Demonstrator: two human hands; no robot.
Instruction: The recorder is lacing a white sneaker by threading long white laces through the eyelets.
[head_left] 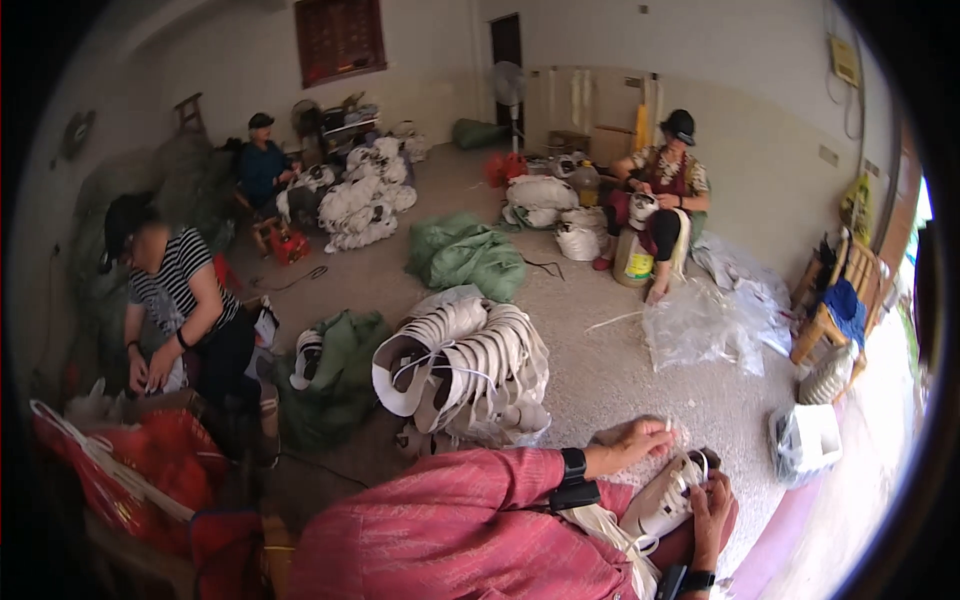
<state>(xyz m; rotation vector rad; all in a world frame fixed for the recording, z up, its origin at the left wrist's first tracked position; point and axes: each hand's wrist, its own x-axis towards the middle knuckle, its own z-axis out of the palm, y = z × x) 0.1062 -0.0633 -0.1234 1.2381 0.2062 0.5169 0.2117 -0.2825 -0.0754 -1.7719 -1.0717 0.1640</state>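
Observation:
A white shoe upper with dark eyelet trim lies over my lap, its opening tilted up. My right hand grips its right side, fingers curled over the edge near the lace holes. Raised just beyond the shoe upper, my left hand pinches thumb and fingertips together on what looks like the end of a white shoelace. A bundle of loose white laces hangs across my lap, beside the shoe upper.
Stacked white shoe uppers lie on the floor ahead. Beyond sits a green sack; clear plastic sheeting spreads to the right, near a white plastic-wrapped box. Three seated co-workers handle items. A red bag stands left.

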